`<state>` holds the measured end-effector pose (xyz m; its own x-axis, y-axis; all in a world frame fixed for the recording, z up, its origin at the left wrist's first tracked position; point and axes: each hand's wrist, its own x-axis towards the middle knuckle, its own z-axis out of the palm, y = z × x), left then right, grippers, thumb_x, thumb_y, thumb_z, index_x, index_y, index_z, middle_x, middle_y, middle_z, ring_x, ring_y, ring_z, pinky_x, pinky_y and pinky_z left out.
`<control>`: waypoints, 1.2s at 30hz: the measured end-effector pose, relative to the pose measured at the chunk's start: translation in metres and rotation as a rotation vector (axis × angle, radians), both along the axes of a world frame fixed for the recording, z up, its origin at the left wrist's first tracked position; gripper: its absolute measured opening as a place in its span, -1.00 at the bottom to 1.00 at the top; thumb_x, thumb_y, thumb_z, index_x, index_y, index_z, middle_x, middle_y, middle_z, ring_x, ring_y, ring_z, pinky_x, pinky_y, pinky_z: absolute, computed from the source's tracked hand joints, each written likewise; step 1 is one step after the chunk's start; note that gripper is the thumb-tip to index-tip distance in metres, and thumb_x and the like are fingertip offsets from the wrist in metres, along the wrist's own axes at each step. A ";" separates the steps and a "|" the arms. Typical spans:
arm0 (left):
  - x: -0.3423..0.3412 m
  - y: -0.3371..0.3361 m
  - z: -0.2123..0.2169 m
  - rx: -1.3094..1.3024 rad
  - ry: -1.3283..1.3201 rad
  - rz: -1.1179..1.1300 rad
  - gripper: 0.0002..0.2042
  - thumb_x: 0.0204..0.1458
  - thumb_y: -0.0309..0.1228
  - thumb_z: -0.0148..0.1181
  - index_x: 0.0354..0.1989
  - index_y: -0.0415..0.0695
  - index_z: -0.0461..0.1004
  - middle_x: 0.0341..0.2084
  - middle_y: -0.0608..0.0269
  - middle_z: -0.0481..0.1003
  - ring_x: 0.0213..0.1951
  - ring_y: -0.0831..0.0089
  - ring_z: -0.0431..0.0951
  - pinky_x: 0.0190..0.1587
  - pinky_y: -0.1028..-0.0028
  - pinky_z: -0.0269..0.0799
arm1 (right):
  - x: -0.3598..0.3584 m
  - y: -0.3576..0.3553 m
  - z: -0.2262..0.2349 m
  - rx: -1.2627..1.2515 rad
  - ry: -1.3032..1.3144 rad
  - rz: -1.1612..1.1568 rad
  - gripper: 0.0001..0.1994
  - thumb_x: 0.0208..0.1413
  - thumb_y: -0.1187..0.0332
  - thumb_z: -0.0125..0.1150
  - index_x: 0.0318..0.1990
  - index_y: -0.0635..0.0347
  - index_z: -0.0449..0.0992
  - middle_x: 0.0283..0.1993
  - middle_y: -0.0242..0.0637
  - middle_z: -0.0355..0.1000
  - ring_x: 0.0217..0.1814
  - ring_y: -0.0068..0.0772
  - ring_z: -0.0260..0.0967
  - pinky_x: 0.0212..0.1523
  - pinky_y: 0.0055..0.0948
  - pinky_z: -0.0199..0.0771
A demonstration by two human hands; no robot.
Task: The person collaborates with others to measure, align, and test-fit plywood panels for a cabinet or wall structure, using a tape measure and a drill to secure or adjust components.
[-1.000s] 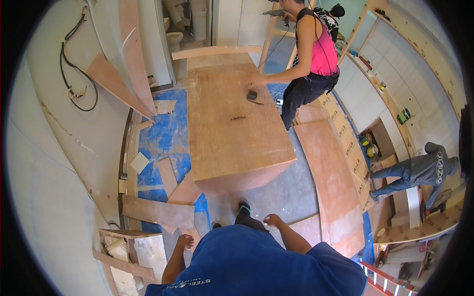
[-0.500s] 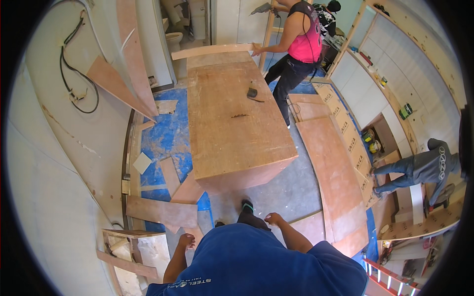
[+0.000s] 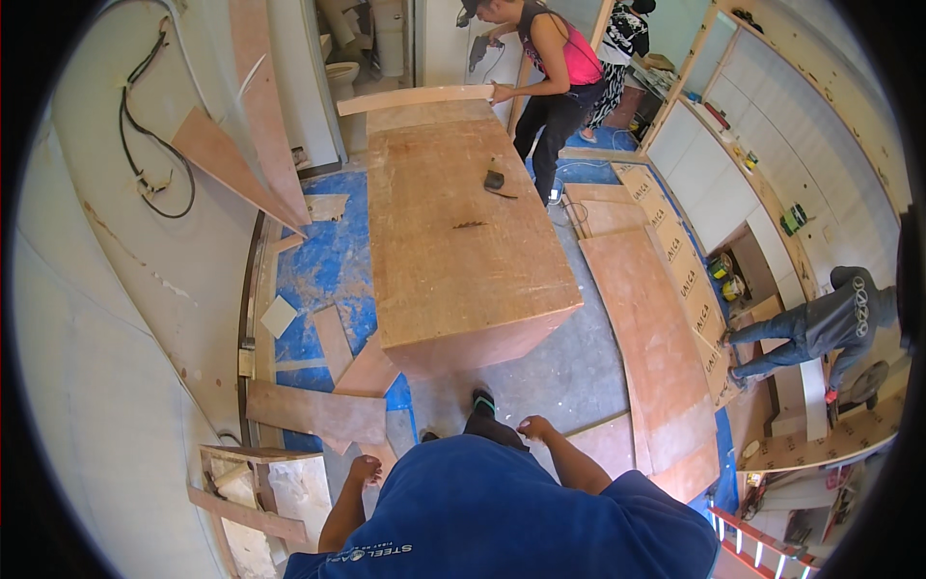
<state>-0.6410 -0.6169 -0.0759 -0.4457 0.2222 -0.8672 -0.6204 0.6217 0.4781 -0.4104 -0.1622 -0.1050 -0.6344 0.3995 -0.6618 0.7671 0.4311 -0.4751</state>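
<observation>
My left hand (image 3: 366, 470) hangs low beside my body, its fingers loosely curled, nothing seen in it. On the other side my right hand (image 3: 533, 427) is closed too, with no object showing. Neither touches the large plywood box (image 3: 453, 251) standing in front of me. On its top lie a tape measure (image 3: 494, 180) and a small dark toothed-looking mark or piece (image 3: 469, 226). A wooden strip (image 3: 415, 98) runs across the box's far end. A co-worker in a pink top (image 3: 574, 63) steadies that strip with one hand and holds a power drill (image 3: 477, 52) in the other.
Long plywood sheets (image 3: 641, 318) lie on the floor to the right. Offcuts (image 3: 318, 413) cover blue sheeting (image 3: 323, 280) at left. A wood-framed box (image 3: 260, 492) stands near my left. Another person (image 3: 839, 314) bends at far right, near a red ladder (image 3: 757, 545).
The co-worker in pink has leaned toward the box's far end and lowered the drill. The person behind is more visible, and the one at right has shifted slightly. My hands stay put.
</observation>
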 end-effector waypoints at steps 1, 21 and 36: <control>0.000 -0.001 -0.001 0.007 -0.006 0.005 -0.89 -0.11 -0.45 0.04 -0.36 -0.10 0.39 -0.66 0.24 0.41 -0.70 0.45 0.39 -0.65 0.48 0.29 | -0.001 0.000 0.002 -0.001 -0.010 0.003 -0.73 -0.16 0.17 0.18 -0.36 0.14 0.55 -0.46 -0.19 0.48 -0.44 -0.37 0.42 -0.35 -0.43 0.40; -0.006 0.010 -0.002 0.004 0.031 -0.031 -0.89 -0.09 -0.44 0.01 -0.36 -0.10 0.38 -0.65 0.24 0.41 -0.69 0.45 0.39 -0.66 0.48 0.28 | -0.013 0.005 0.012 0.008 -0.009 0.025 -0.71 -0.17 0.15 0.18 -0.37 0.16 0.54 -0.45 -0.21 0.48 -0.40 -0.36 0.43 -0.32 -0.42 0.40; -0.013 0.016 -0.001 -0.044 -0.014 -0.006 -0.91 -0.09 -0.45 0.04 -0.38 -0.10 0.38 -0.67 0.24 0.40 -0.72 0.45 0.37 -0.69 0.50 0.26 | -0.003 0.006 0.001 -0.004 0.002 -0.021 -0.71 -0.14 0.17 0.20 -0.32 0.18 0.52 -0.47 -0.21 0.48 -0.46 -0.41 0.42 -0.36 -0.44 0.40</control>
